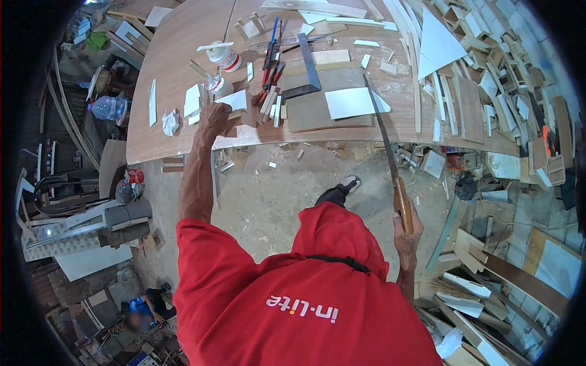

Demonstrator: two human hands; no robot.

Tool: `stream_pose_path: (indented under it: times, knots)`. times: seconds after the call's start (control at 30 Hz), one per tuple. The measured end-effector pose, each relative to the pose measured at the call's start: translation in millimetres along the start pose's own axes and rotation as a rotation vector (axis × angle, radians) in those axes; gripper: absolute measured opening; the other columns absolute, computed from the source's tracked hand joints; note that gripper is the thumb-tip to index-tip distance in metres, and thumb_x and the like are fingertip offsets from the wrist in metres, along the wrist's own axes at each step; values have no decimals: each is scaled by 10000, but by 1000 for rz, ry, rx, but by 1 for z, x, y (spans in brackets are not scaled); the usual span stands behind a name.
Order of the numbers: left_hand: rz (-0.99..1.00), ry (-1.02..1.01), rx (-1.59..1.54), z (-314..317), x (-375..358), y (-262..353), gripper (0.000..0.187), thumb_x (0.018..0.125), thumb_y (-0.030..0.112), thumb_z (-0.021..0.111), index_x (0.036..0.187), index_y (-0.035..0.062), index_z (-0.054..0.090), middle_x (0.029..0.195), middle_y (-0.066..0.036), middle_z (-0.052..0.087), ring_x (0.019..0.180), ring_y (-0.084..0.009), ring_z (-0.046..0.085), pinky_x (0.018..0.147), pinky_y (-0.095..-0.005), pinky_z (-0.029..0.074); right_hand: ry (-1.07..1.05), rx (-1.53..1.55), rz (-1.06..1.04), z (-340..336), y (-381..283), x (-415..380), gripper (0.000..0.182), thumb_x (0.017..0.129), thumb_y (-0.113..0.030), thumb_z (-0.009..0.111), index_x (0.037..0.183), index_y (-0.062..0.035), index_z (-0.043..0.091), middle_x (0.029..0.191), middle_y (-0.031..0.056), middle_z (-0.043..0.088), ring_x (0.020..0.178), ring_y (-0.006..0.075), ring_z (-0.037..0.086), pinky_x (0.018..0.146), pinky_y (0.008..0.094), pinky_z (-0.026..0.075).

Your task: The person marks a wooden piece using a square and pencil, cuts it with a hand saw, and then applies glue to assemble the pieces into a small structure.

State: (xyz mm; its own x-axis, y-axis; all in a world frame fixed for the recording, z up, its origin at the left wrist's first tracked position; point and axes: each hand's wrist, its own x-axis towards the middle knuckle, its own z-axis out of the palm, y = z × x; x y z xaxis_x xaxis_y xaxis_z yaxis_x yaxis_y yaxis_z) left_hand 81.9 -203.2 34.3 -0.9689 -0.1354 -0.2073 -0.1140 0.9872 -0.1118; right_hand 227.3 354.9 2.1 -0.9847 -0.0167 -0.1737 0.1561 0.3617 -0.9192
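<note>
My right hand (409, 224) has its fingers closed round the handle of the saw (391, 160), likely for control, its blade reaching over a white sheet (350, 104) on the worktop (174, 58), while I cannot tell whether my left hand (215, 118) grips or merely steadies the white offcut (234, 99) beside it.

Gray floor (262, 195), brown table (177, 55)

Saw: blade (382, 128) dull dark metal, handle (401, 204) brown wood with a glossy, varnished look. Bench (174, 67) smooth brown wood, faint sheen; the sheet (348, 105) on it white and smooth, the board (299, 114) beneath matt brown. Floor (268, 189) rough grey concrete, jug (107, 108) clear glossy plastic, hooded top (238, 293) soft matt red cloth.
</note>
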Motion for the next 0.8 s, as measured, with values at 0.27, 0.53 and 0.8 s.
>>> stream_pose_path:
  times: [0.27,0.53,0.8]
  knots:
    - [-48,-7,-70,-11,-8,12,352,739,5,621,1069,115,674,963,-109,703,886,-313,666,757,-421,517,-7,-8,-34,-2,4,1,531,825,-14,559,1341,54,453,1255,226,573,1151,260,571,967,333,443]
    - [80,144,-20,0,-9,9,238,764,73,622,984,104,707,855,-160,692,804,-313,681,674,-427,526,-9,2,-1,-2,-1,1,535,822,-19,564,1340,57,451,1214,203,595,1082,240,596,927,320,460]
    - [128,475,-171,-31,-25,79,324,750,37,617,1067,92,656,1078,-117,649,943,-305,633,782,-410,518,-29,2,33,-3,1,0,522,816,3,554,1329,43,467,1210,201,594,1090,234,589,932,317,453]
